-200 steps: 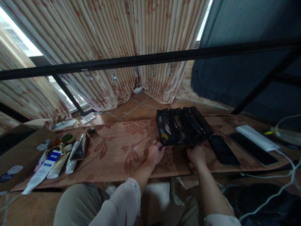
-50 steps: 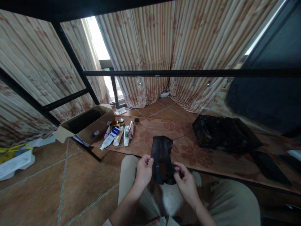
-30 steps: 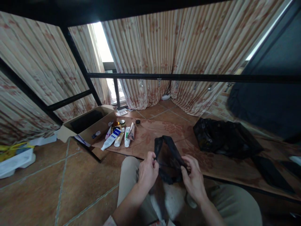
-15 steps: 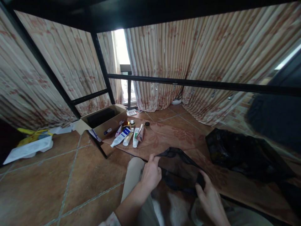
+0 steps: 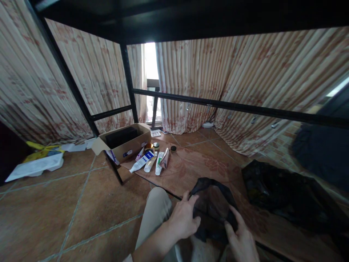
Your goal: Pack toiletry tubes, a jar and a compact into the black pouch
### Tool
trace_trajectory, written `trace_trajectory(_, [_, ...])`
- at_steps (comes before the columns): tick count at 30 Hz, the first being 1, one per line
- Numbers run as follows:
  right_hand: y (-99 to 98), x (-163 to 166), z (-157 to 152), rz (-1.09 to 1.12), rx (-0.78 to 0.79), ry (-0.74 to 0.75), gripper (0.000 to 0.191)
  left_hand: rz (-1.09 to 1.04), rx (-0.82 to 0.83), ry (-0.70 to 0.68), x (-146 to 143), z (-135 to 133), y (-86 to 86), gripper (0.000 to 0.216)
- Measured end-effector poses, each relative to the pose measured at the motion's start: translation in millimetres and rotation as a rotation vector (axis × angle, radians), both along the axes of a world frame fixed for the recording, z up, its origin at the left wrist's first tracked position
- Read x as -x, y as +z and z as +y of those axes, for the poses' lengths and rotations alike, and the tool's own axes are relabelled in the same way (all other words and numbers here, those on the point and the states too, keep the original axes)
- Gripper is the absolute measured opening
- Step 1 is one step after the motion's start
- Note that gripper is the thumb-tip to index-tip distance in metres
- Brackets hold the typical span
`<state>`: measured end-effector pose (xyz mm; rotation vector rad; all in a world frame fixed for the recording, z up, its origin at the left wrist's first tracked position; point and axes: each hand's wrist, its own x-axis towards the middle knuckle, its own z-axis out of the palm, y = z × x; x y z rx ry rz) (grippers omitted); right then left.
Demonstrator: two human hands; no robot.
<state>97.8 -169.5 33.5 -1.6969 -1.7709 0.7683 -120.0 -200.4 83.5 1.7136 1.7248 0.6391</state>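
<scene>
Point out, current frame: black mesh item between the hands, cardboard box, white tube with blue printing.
Black mesh item (image 5: pixel 212 205): head view, middle of its sheer fabric.
Cardboard box (image 5: pixel 139 145): head view, its near side wall.
White tube (image 5: pixel 142 162): head view, middle of its body.

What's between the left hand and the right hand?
Black mesh spans from the left hand to the right hand, touching both, in the head view.

1 pouch (image 5: pixel 211 203) is spanning the gap between the left hand (image 5: pixel 185 218) and the right hand (image 5: pixel 242 234). On the cloth (image 5: pixel 193 167), tubes (image 5: pixel 142 162) are lying right of a box (image 5: pixel 139 144); a bag (image 5: pixel 289 193) is resting at far right. Curtains (image 5: pixel 201 69) are hanging behind.
</scene>
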Motion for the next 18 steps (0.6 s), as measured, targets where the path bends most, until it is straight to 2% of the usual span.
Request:
trace_trajectory(6, [0.9,-4,3,0.038,-0.039,0.044,0.053,0.022,-0.02,0.017,4,7,2.3,0.068])
trace_trajectory(9, [5.8,-1,3,0.077,-0.149,0.05,0.042,-0.006,-0.107,0.047,7,12,1.1,0.067])
trace_trajectory(12, [15.1,4,4,0.095,-0.187,0.036,0.037,-0.017,-0.199,0.043,11,21,1.0,0.06])
trace_trajectory(18, [36.9,9,20,0.103,-0.278,0.014,0.034,0.025,-0.301,0.02,11,56,19.3,0.043])
